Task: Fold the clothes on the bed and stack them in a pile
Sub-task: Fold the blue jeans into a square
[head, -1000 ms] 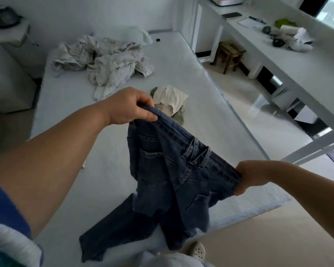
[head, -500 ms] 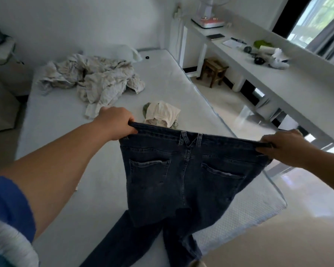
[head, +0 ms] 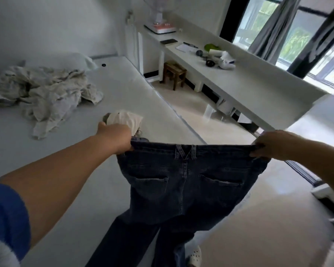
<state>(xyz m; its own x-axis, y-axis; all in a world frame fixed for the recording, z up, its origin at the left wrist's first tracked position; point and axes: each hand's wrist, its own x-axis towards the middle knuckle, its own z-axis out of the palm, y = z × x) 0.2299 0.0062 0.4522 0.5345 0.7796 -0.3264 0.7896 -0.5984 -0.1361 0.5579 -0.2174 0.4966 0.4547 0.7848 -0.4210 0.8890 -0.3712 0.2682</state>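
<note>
Over the near corner of the bed, two hands hold a pair of jeans stretched out by the waistband.

At one end of the waistband the left hand [head: 115, 137] has its fingers curled tight round the denim, and at the other end the right hand [head: 271, 145] grips the same way, so the jeans [head: 183, 182] hang taut between them, back pockets facing the person, legs trailing down past the edge of the bed [head: 69, 170]. Just beyond the left hand a small folded cream garment [head: 126, 118] lies on the mattress. Farther up the bed sits a crumpled heap of pale clothes [head: 46, 93]. Across the floor, a long white desk [head: 249, 87] runs under the window, with a wooden stool [head: 175, 74] beneath it.
</note>
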